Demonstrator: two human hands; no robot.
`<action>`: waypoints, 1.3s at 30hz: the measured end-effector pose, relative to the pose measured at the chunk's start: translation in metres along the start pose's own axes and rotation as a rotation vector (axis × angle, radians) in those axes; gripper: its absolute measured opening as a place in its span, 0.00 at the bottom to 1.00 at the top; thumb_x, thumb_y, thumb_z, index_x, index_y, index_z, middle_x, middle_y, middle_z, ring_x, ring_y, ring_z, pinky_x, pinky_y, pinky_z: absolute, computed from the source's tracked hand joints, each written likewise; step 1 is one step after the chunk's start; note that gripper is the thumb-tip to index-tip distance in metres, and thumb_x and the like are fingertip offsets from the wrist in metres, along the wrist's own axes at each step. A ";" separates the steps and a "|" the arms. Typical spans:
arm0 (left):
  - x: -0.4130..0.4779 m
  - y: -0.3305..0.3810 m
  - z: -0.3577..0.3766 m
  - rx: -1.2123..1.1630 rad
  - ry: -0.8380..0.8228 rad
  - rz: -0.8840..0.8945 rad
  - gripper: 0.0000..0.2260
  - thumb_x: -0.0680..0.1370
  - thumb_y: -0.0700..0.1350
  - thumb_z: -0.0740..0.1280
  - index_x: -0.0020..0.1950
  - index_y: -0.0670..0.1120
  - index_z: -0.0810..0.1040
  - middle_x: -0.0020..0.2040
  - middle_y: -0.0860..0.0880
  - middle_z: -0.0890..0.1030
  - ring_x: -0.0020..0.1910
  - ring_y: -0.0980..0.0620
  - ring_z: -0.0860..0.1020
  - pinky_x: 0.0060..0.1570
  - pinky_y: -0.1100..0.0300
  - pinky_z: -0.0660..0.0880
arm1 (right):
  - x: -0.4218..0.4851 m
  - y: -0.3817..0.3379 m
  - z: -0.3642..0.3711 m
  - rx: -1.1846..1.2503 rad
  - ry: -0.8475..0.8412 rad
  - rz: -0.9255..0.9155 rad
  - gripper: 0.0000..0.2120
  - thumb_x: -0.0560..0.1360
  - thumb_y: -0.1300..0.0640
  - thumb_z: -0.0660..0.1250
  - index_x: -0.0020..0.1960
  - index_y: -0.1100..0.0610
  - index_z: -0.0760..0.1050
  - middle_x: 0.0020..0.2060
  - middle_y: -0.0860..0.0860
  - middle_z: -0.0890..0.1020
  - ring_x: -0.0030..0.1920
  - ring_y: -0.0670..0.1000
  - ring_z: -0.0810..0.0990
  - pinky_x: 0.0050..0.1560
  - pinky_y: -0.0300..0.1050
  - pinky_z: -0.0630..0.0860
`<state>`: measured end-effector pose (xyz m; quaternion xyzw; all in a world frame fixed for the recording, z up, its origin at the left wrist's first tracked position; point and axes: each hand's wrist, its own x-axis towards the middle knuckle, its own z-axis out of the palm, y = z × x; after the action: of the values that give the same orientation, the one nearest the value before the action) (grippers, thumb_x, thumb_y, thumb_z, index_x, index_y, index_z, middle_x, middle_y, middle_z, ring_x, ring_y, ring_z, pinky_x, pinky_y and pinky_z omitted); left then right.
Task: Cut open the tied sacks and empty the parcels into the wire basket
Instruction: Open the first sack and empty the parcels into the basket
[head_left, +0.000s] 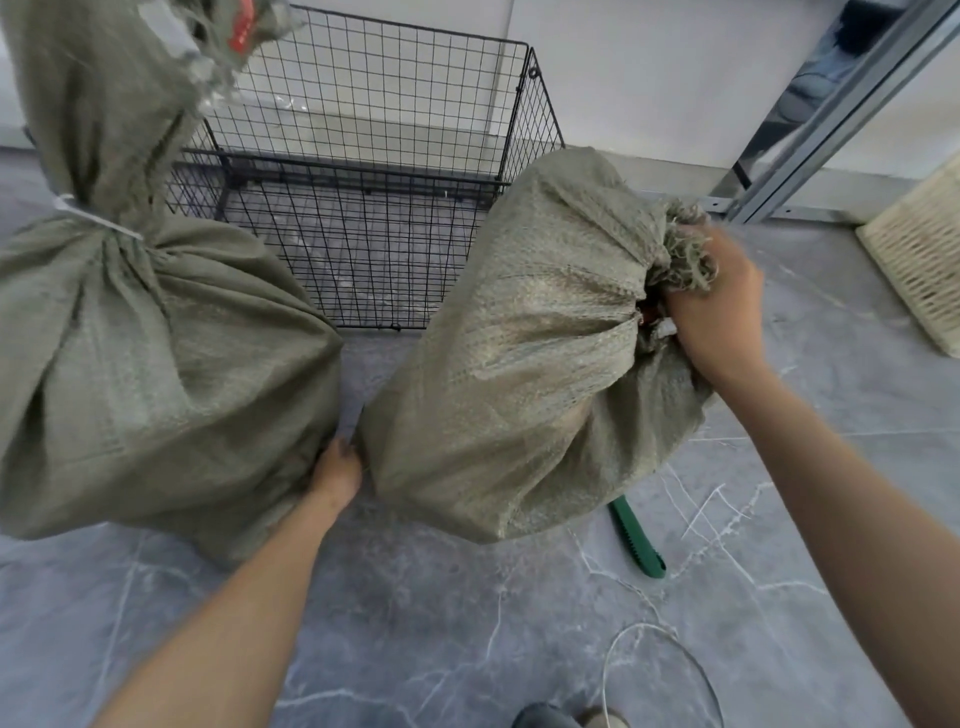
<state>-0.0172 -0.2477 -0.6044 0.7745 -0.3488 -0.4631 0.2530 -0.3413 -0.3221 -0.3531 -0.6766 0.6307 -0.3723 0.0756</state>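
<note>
Two grey-green woven sacks stand on the floor before a black wire basket (363, 130). The left sack (156, 364) is upright, its neck bound with a white tie (98, 221). The right sack (535, 353) leans over, its frayed mouth (680, 249) pointing right. My right hand (719, 317) grips that gathered mouth. My left hand (337, 470) reaches between the two sacks at their bases, fingers hidden behind the fabric. A green cutter (636, 540) lies on the floor, partly under the right sack. No parcels show inside the basket.
A loose white cord (623, 644) loops on the grey marble-pattern floor near my feet. A cream woven basket (919, 254) sits at the right edge. A metal shelf frame (831, 114) rises at the back right against a white wall.
</note>
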 end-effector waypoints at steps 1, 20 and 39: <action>0.000 0.000 0.001 0.015 0.009 0.017 0.14 0.81 0.37 0.54 0.59 0.32 0.75 0.57 0.35 0.78 0.57 0.37 0.75 0.54 0.50 0.70 | 0.001 0.002 0.001 0.000 0.000 0.002 0.22 0.67 0.71 0.63 0.58 0.59 0.79 0.53 0.55 0.81 0.55 0.55 0.78 0.52 0.43 0.73; 0.002 0.025 0.007 -0.435 -0.019 -0.232 0.14 0.79 0.30 0.57 0.35 0.41 0.73 0.41 0.44 0.75 0.28 0.52 0.73 0.21 0.70 0.69 | 0.013 0.015 0.002 0.058 -0.015 0.071 0.20 0.67 0.67 0.63 0.58 0.59 0.79 0.54 0.55 0.81 0.57 0.55 0.78 0.57 0.52 0.76; -0.048 0.090 -0.044 -0.441 0.076 -0.321 0.18 0.79 0.32 0.57 0.30 0.43 0.62 0.11 0.52 0.65 0.09 0.59 0.63 0.12 0.72 0.60 | 0.031 -0.049 -0.063 0.300 0.007 0.191 0.21 0.70 0.72 0.62 0.33 0.47 0.70 0.24 0.38 0.76 0.25 0.38 0.69 0.25 0.32 0.62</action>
<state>-0.0212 -0.2643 -0.4943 0.7629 -0.1024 -0.5325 0.3521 -0.3416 -0.3179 -0.2676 -0.5934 0.6296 -0.4560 0.2085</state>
